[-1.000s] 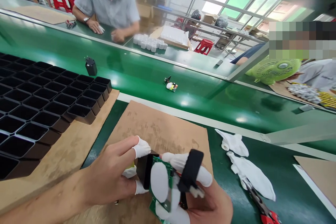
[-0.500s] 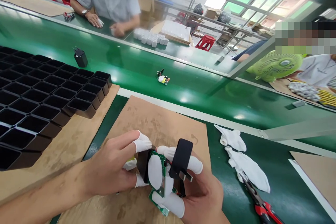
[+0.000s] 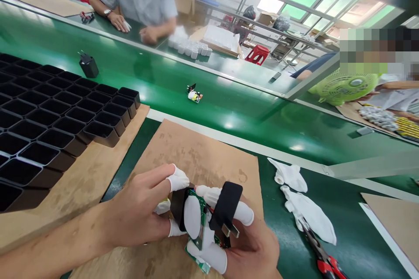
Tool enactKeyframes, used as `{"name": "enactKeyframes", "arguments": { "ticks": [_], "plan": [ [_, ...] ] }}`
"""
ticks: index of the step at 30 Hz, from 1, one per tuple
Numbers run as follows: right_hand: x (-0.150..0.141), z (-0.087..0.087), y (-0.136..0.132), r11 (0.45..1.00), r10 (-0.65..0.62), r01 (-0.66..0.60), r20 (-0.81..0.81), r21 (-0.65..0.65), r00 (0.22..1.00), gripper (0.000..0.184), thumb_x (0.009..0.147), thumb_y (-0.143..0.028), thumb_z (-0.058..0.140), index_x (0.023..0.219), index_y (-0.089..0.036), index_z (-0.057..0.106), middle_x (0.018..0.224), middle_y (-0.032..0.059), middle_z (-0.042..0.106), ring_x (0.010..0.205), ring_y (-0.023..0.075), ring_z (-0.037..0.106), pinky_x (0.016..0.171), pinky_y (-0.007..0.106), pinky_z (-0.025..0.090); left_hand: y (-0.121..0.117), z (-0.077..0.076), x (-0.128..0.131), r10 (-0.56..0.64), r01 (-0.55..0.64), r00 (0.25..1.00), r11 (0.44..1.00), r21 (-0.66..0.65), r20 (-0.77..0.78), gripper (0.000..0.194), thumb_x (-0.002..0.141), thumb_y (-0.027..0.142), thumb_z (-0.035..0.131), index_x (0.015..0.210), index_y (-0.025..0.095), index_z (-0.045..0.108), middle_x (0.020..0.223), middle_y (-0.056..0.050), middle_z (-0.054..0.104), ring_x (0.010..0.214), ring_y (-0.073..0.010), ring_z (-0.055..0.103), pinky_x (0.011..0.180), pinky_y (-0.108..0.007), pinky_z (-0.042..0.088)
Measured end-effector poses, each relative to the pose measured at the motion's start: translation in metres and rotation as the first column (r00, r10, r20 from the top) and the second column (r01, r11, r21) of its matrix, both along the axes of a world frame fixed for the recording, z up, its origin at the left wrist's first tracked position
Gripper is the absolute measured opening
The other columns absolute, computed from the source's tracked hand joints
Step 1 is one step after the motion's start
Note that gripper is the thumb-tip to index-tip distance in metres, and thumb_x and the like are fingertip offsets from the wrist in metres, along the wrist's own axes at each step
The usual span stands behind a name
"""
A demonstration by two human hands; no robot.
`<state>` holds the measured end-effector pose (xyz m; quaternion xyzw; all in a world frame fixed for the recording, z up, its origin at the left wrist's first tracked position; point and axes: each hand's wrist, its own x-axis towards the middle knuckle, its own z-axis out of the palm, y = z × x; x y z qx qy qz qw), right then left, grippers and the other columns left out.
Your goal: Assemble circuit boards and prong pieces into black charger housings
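Observation:
White finger cots cover several fingertips of both hands. My left hand is closed around a black plastic charger case, its open end facing right. Between finger and thumb, my right hand grips a green circuit board assembly with white pads on it. One edge of the board meets the mouth of the case; how deep it sits I cannot tell. A black plug cover with metal prongs hangs from the board over my right fingers. Brown cardboard lies beneath both hands.
Rows of black cases stand on cardboard at left. On the green conveyor are a black adapter and a small board. White gloves and red-handled pliers lie at right. Co-workers sit opposite, near a green fan.
The adapter and the small board on the conveyor have shifted left. My right hand and the plug cover have dropped slightly; the left hand stays around the case.

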<state>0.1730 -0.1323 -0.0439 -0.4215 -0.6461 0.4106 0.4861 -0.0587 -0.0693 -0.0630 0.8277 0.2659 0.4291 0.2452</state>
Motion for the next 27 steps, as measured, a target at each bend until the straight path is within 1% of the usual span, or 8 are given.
{"name": "enactKeyframes", "arguments": {
  "ticks": [3, 7, 11, 14, 19, 22, 24, 27],
  "plan": [
    [0.001, 0.000, 0.000, 1.000, 0.013, -0.013, 0.016, -0.006, 1.000, 0.061, 0.084, -0.036, 0.105, 0.140, -0.029, 0.084, 0.113, 0.0118, 0.088, 0.108, 0.0337, 0.087, 0.091, 0.034, 0.076, -0.001, 0.001, 0.001, 0.014, -0.014, 1.000, 1.000, 0.012, -0.009, 0.036, 0.097, 0.016, 0.076, 0.129, 0.021, 0.060, 0.095, -0.002, 0.066, 0.074, -0.0161, 0.063, 0.066, -0.023, 0.055],
    [0.003, -0.002, 0.000, 0.999, 0.053, -0.053, 0.001, 0.000, 0.999, 0.064, 0.086, -0.023, 0.103, 0.145, -0.032, 0.081, 0.124, 0.0116, 0.088, 0.117, 0.0338, 0.085, 0.092, 0.032, 0.075, -0.002, 0.001, 0.001, 0.029, -0.029, 0.999, 1.000, 0.010, -0.023, 0.036, 0.094, 0.012, 0.073, 0.126, 0.023, 0.061, 0.092, -0.001, 0.067, 0.072, -0.0155, 0.064, 0.064, -0.022, 0.055],
    [0.005, -0.006, -0.002, 1.000, 0.000, 0.000, 0.029, 0.001, 1.000, 0.070, 0.083, -0.017, 0.103, 0.147, -0.032, 0.080, 0.136, 0.0139, 0.084, 0.131, 0.0368, 0.081, 0.100, 0.038, 0.074, -0.002, 0.000, 0.000, 0.025, -0.025, 1.000, 1.000, 0.012, -0.013, 0.036, 0.092, 0.012, 0.074, 0.124, 0.023, 0.063, 0.093, -0.001, 0.070, 0.072, -0.0160, 0.068, 0.065, -0.023, 0.056],
    [0.003, -0.004, -0.001, 0.999, 0.027, -0.027, 0.011, -0.033, 1.000, 0.069, 0.083, -0.022, 0.105, 0.147, -0.032, 0.080, 0.134, 0.0138, 0.084, 0.125, 0.0345, 0.083, 0.100, 0.037, 0.073, -0.004, 0.000, 0.000, 0.025, -0.026, 0.999, 0.999, -0.036, -0.034, 0.033, 0.091, 0.013, 0.075, 0.121, 0.024, 0.064, 0.096, -0.002, 0.071, 0.074, -0.0159, 0.070, 0.066, -0.023, 0.058],
    [-0.005, 0.009, 0.004, 0.992, 0.076, -0.080, -0.037, -0.094, 0.996, 0.063, 0.084, -0.029, 0.105, 0.143, -0.034, 0.082, 0.124, 0.0102, 0.086, 0.122, 0.0327, 0.082, 0.101, 0.037, 0.072, -0.006, 0.000, 0.001, 0.010, -0.014, 0.999, 0.991, -0.131, -0.033, 0.034, 0.088, 0.011, 0.074, 0.118, 0.024, 0.065, 0.098, -0.001, 0.069, 0.077, -0.0154, 0.070, 0.068, -0.022, 0.058],
    [-0.005, 0.014, 0.006, 0.980, 0.135, -0.143, -0.062, -0.140, 0.989, 0.062, 0.087, -0.026, 0.103, 0.144, -0.038, 0.081, 0.132, 0.0078, 0.084, 0.116, 0.0290, 0.084, 0.094, 0.031, 0.073, -0.007, -0.002, 0.002, 0.001, -0.009, 0.999, 0.987, -0.161, -0.051, 0.035, 0.086, 0.009, 0.074, 0.116, 0.024, 0.064, 0.099, -0.001, 0.070, 0.078, -0.0160, 0.070, 0.068, -0.023, 0.058],
    [-0.003, 0.014, 0.007, 0.972, 0.162, -0.170, -0.061, -0.164, 0.985, 0.069, 0.088, -0.023, 0.102, 0.149, -0.043, 0.077, 0.141, 0.0066, 0.081, 0.118, 0.0282, 0.083, 0.092, 0.028, 0.073, -0.007, -0.004, 0.002, 0.004, -0.016, 0.997, 0.985, -0.172, -0.071, 0.034, 0.084, 0.008, 0.073, 0.113, 0.024, 0.064, 0.099, -0.001, 0.069, 0.078, -0.0165, 0.070, 0.069, -0.024, 0.058],
    [0.000, 0.012, 0.007, 0.974, 0.168, -0.172, -0.033, -0.151, 0.985, 0.082, 0.086, -0.021, 0.103, 0.156, -0.049, 0.070, 0.151, 0.0046, 0.076, 0.127, 0.0293, 0.081, 0.095, 0.027, 0.072, -0.007, -0.005, 0.001, 0.010, -0.026, 0.996, 0.984, -0.175, -0.092, 0.033, 0.084, 0.007, 0.073, 0.110, 0.024, 0.062, 0.097, 0.000, 0.068, 0.078, -0.0166, 0.068, 0.068, -0.025, 0.056]
  ]
}}
